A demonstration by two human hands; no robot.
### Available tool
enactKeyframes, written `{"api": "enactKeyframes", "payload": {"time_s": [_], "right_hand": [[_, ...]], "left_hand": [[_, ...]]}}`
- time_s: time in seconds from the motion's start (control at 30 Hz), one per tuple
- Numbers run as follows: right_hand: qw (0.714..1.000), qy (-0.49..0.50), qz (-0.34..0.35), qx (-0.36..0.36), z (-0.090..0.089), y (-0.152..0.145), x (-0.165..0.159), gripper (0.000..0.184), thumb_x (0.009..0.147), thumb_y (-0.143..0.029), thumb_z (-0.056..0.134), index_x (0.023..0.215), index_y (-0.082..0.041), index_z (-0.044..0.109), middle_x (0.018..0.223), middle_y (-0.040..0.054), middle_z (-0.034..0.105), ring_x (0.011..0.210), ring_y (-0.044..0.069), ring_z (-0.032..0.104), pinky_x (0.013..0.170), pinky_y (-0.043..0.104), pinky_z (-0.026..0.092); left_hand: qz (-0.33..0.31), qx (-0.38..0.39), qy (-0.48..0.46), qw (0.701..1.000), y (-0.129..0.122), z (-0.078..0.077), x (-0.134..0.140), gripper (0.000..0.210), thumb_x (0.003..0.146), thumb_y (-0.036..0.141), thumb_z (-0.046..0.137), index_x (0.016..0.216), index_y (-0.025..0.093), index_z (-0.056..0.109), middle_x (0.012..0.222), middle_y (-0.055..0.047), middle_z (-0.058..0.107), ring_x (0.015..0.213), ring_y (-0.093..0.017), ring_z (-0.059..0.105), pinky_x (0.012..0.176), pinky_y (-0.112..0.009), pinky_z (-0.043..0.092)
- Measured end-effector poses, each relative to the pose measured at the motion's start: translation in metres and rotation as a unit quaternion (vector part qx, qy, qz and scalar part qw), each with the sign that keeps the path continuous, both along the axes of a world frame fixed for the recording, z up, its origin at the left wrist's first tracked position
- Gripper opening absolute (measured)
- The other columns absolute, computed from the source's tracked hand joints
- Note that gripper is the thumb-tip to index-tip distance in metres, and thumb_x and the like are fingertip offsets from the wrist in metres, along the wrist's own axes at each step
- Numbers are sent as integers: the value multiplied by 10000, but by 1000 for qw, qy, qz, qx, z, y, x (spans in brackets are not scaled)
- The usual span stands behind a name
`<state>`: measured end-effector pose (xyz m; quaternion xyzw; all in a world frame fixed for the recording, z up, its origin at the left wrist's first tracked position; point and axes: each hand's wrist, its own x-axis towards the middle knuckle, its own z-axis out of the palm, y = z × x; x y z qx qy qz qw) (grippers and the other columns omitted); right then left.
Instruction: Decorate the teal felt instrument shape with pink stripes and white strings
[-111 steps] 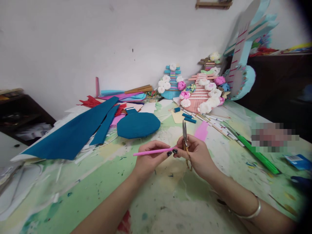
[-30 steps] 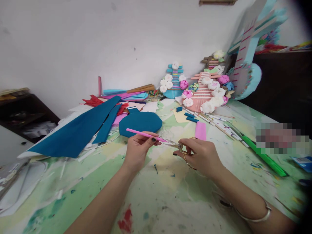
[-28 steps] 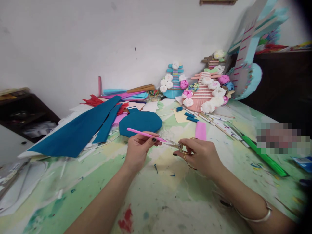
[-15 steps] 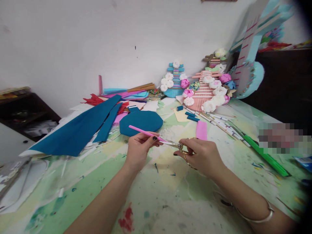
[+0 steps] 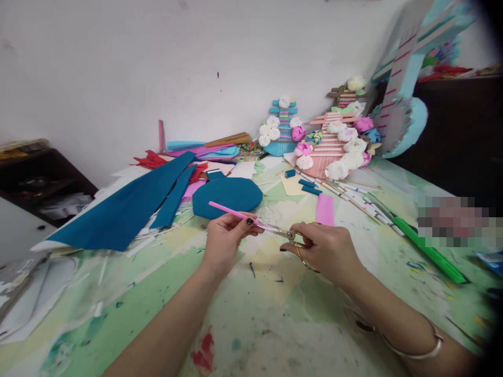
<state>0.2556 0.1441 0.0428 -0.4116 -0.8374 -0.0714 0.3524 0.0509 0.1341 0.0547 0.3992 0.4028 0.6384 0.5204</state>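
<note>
Between its thumb and fingers, my left hand (image 5: 230,233) pinches a narrow pink paper strip (image 5: 226,208), which slants up to the left. My right hand (image 5: 328,251) grips a pair of scissors (image 5: 290,236) with gold-coloured handles. Their blades point left and meet the strip's right end by my left fingertips; whether they cut into it is too small to tell. Behind the strip lies a dark blue rounded paper-covered shape (image 5: 230,196) with a short neck. A flat pink piece of paper (image 5: 325,209) lies beyond my right hand.
Large dark blue paper sheets (image 5: 118,214) spread at the left. Small blue pieces (image 5: 310,187), striped sticks (image 5: 365,207) and a green utility knife (image 5: 430,251) lie to the right. Flower-trimmed model instruments (image 5: 330,146) lean at the back wall. A large light-blue instrument model (image 5: 408,125) stands right.
The scissor blades look closer together at the strip's end. Both hands stay almost in the same place, and nothing else has visibly moved.
</note>
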Motion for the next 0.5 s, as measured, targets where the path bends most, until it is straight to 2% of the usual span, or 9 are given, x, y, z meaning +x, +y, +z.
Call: {"api": "enactKeyframes", "payload": {"time_s": [0.5], "right_hand": [[1000,-14,-4,13,2,0,2,337,805,-513,588,704,-196,644,500,-24,583,440,86,494,449,230,251]], "left_hand": [[-1,-7,10,1000,1,-1,0,249,613,288,787,758,105,699,642,-65,690,592,-157,658,626,-271,536]]}}
